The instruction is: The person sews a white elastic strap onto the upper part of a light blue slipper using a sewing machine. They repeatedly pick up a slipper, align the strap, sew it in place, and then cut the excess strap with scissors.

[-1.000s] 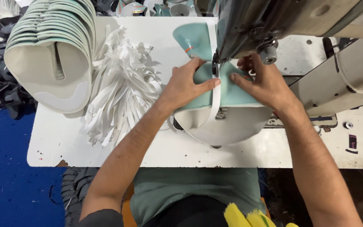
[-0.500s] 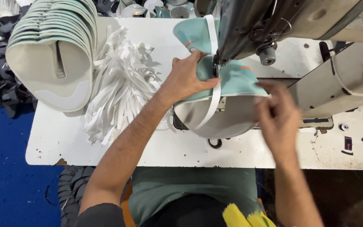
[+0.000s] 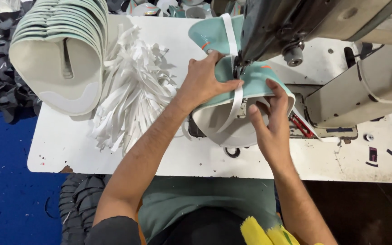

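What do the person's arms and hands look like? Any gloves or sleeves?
No gloves: the left hand and the right hand are both bare, with no rings or watch showing. Both forearms are bare too. A dark grey short sleeve covers the top of the left arm; the right arm's upper part is out of view.

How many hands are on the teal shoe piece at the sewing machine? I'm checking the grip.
2. The left hand presses on top of the teal shoe piece beside the needle; the right hand holds its near edge.
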